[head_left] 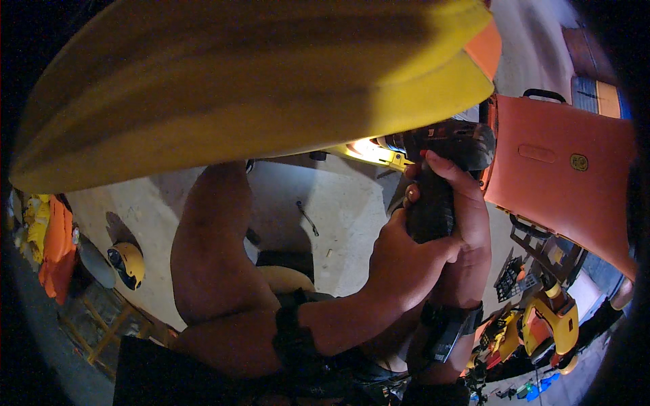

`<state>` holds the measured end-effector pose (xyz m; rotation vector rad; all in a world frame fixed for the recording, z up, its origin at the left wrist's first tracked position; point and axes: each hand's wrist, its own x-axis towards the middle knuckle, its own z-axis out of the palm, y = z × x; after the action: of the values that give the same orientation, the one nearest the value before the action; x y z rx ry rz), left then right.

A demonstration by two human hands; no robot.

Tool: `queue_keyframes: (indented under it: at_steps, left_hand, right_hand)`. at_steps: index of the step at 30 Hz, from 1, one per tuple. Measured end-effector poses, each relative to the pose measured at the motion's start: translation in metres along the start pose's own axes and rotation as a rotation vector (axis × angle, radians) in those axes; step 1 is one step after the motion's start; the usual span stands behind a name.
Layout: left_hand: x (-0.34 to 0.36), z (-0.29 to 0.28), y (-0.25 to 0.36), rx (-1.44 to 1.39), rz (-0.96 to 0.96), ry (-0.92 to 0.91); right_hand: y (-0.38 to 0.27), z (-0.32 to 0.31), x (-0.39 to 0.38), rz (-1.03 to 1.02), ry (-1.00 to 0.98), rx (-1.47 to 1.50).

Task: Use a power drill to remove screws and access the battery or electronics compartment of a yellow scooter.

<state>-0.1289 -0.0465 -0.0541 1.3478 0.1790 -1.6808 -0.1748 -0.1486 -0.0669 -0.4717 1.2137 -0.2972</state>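
Both my hands grip a dark cordless drill from two sides. My right hand wraps the upper part of its handle, thumb near the drill body. Lower down, the fingers of my left hand close round the handle and partly hide it. The drill's nose points left, under a large curved yellow panel that spans the top of the view. A bright light shines at the nose on a yellow part. What the drill's tip touches is lost in the glare.
A wrench-like tool lies on the pale floor beyond my bare knee. To the left are a yellow rounded object and orange pieces. At the right stand a large red panel with black handles and a yellow-orange frame.
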Motion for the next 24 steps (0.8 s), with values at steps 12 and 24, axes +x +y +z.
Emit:
queue_keyframes:
  at_steps: [12,24]
  left_hand:
    - [0.003,0.011,-0.008,0.010,0.111,0.107]
    - [0.000,0.011,-0.009,-0.036,0.073,0.070]
  right_hand:
    - [-0.003,-0.004,-0.002,0.016,0.045,-0.058]
    - [-0.002,-0.008,-0.002,-0.017,-0.015,-0.003]
